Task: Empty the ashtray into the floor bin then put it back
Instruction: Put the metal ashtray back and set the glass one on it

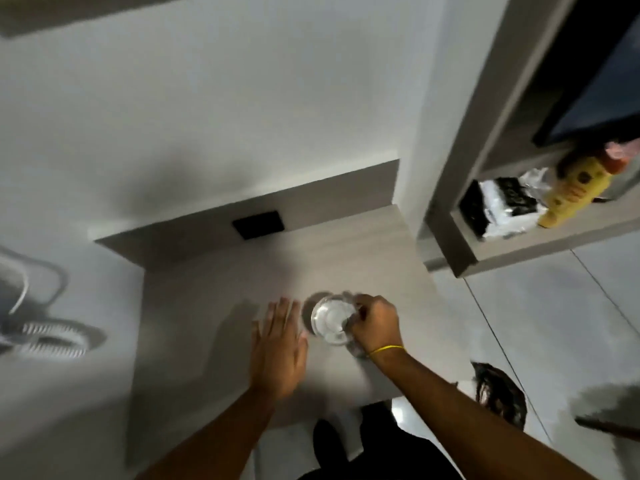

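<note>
Glass ashtray (330, 319) sits on the worktop (214, 306), near its front right part. Right hand (374, 322) curled over the ashtray's right rim, fingers closed on it; contents unclear from blur. Left hand (278, 344) flat, fingers spread, empty, just left of the ashtray, palm down. Likely step: lift or set down. Best done level, firm rim grip, no tilting. Both forearms reach forward from the bottom of the view. Dark bin (498, 393) on the floor at right.

Left hand (278, 344) is extending forward, palm down, fingers straight and together. Right hand (375, 323) is curling closed, fingers gripping, wrist bent inward. Both forearms are reaching forward, bare.
</note>
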### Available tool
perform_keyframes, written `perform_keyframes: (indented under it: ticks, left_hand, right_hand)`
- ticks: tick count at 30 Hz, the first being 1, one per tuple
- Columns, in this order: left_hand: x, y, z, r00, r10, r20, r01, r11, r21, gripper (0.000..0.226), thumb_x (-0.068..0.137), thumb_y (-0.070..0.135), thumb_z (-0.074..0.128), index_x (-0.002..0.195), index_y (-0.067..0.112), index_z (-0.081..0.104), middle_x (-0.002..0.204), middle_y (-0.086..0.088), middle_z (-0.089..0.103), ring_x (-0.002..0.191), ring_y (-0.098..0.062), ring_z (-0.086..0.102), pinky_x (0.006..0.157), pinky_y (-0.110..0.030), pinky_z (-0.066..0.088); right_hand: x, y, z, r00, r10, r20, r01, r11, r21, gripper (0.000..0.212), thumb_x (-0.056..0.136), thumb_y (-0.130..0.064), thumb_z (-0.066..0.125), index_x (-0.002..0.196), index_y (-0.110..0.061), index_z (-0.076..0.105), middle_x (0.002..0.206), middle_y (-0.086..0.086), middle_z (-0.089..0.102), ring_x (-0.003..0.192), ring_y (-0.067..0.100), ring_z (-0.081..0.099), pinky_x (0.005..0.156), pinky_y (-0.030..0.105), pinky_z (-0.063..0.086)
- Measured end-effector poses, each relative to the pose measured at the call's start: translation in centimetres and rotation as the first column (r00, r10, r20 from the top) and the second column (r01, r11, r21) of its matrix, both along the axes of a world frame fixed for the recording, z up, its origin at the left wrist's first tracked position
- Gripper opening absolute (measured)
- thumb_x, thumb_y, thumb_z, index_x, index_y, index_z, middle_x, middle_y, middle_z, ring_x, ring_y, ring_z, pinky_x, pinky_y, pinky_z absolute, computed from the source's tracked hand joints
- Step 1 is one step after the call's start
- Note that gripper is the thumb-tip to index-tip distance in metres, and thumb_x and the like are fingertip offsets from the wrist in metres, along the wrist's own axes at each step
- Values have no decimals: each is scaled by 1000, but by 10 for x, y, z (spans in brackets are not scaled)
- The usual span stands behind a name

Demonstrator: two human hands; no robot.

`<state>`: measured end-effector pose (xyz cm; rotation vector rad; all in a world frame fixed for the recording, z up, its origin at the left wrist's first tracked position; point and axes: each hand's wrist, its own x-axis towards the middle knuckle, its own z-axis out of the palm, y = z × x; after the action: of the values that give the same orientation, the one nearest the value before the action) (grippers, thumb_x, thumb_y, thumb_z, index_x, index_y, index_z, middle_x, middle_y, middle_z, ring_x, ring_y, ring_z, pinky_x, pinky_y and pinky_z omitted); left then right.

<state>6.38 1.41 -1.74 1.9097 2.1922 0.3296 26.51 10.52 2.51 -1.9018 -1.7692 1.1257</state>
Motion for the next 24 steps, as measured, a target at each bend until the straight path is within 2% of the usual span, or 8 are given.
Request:
perform_keyframes:
  ticks: [2, 4, 8, 11, 17, 22, 24]
  left_hand:
    - [-16, -30, -15, 998, 58, -28, -58, 998, -24, 67, 101, 39, 42, 165, 19, 40, 175, -6, 34, 160, -34, 34, 121, -68, 37]
    - [-27, -59, -37, 986, 164, -22, -166, 983, -83, 72, 101, 41, 43, 169, 24, 26, 180, -2, 21, 166, -28, 19, 124, -66, 30]
    - [-21, -89, -62, 986, 160, -57, -168, 968, -188, 74, 104, 41, 46, 171, 21, 21, 181, -7, 14, 167, -32, 13, 124, -72, 27]
    - [-15, -99, -75, 984, 170, -59, -179, 956, -233, 75, 103, 43, 52, 169, 20, 26, 179, -10, 21, 166, -33, 17, 121, -75, 28]
    - [-22, -93, -100, 984, 152, -92, -170, 959, -225, 76, 103, 56, 43, 169, 21, 29, 180, -12, 19, 166, -35, 15, 123, -74, 20]
    - [-27, -88, -109, 983, 130, -127, -154, 968, -197, 77, 102, 57, 45, 169, 22, 29, 180, -11, 19, 166, -35, 16, 123, -73, 17]
    - [-27, -88, -112, 982, 139, -130, -161, 971, -180, 76, 103, 57, 45, 169, 23, 29, 180, -10, 18, 166, -34, 15, 123, -72, 16]
  right_hand:
    - [-21, -12, -17, 994, 105, 44, -102, 993, -55, 32, 85, -16, 70, 115, -17, 78, 102, 16, 80, 101, 39, 75, 86, 38, 58]
    - [-44, -27, -40, 977, 207, 51, -201, 974, -108, 32, 81, -6, 67, 111, -13, 75, 98, 15, 80, 99, 39, 74, 80, 34, 52]
    - [-49, -46, -61, 959, 274, 69, -261, 954, -148, 37, 79, 3, 62, 110, -9, 76, 102, 17, 79, 103, 40, 72, 84, 38, 52]
    - [-48, -55, -68, 966, 248, 72, -237, 962, -138, 39, 84, 1, 62, 120, -10, 75, 114, 16, 78, 112, 39, 71, 93, 42, 56]
    - [-46, -54, -71, 988, 146, 48, -137, 980, -146, 19, 97, -11, 64, 115, -6, 70, 108, 19, 76, 104, 40, 72, 89, 48, 57]
    - [-34, -45, -68, 983, 158, 90, -152, 986, -70, 15, 93, -8, 65, 106, -3, 67, 104, 19, 69, 97, 41, 66, 84, 48, 54]
    - [-24, -40, -64, 969, 187, 159, -192, 981, 18, 23, 88, -12, 63, 109, -4, 68, 112, 18, 65, 102, 42, 63, 89, 48, 53]
